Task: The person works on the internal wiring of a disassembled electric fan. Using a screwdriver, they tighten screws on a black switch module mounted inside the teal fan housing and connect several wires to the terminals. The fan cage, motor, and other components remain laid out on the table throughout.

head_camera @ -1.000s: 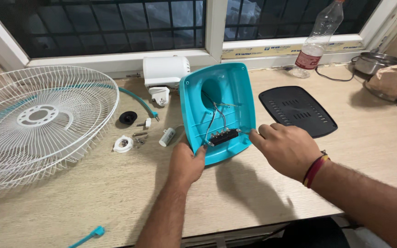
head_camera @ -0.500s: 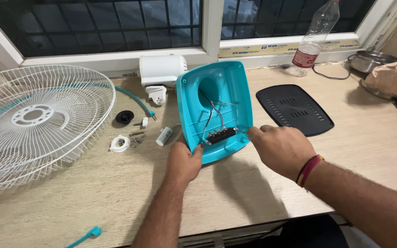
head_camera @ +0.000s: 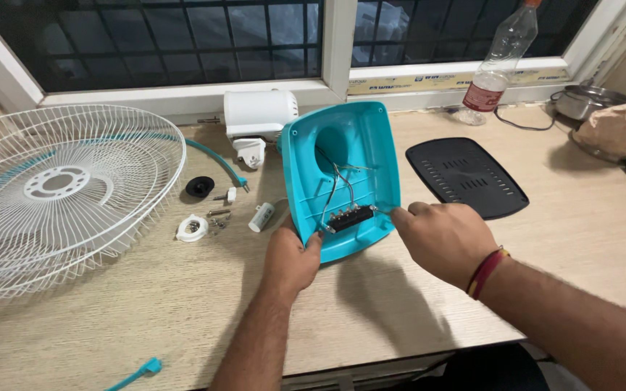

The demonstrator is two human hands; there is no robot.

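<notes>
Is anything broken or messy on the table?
Nothing looks broken. The turquoise plastic fan base shell lies open, its wires showing, held by the left hand and right hand. Small screws lie loose beside the white wire fan guard.

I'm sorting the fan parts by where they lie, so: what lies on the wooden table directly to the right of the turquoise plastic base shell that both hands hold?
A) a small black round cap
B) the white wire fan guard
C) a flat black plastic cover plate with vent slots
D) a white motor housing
C: the flat black plastic cover plate with vent slots lies just right of the turquoise plastic base shell, which the left hand and right hand grip.
</notes>
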